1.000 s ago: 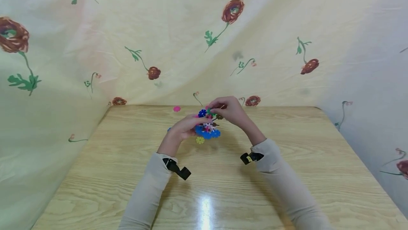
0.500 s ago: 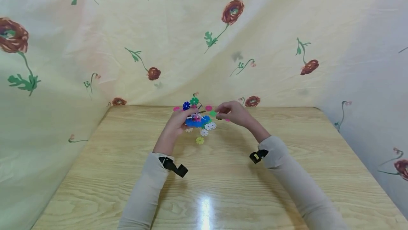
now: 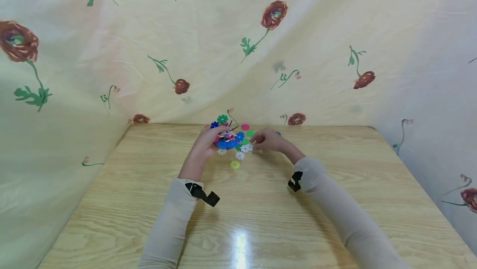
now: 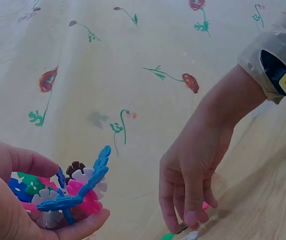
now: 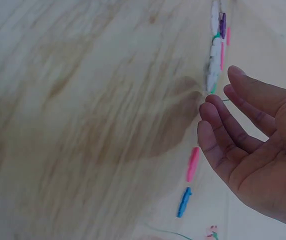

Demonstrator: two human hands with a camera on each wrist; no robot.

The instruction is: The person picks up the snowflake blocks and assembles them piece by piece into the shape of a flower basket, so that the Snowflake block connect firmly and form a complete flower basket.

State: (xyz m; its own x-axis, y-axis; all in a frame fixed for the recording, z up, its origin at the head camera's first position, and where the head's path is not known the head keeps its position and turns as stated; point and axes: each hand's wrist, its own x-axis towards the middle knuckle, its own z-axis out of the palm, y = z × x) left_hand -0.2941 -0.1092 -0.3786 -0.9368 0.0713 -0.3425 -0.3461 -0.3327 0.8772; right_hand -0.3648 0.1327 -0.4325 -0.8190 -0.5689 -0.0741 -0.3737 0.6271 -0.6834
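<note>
My left hand [image 3: 203, 146] grips a cluster of interlocking flower-shaped plastic discs [image 4: 63, 202] in blue, pink, white, green and brown. In the left wrist view the thumb and a finger hold it from two sides, with blue discs jutting up to the right. My right hand [image 3: 270, 140] reaches low over the tabletop, right of the cluster, its fingertips right at some white discs [image 3: 246, 148]. In the right wrist view its fingers are loosely bent with a gap to the thumb, and nothing shows between them.
Loose discs lie around the hands on the wooden table [image 3: 261, 219]: a green disc [image 3: 250, 133], a pink disc [image 3: 244, 127], a yellow disc [image 3: 234, 164] nearer the front and a blue disc [image 3: 278, 133] behind the right hand. A flowered cloth [image 3: 208, 45] hangs behind.
My right hand has left the cluster, moved right and come down by the white discs. The left hand has shifted left with the cluster, uncovering white discs on the table.
</note>
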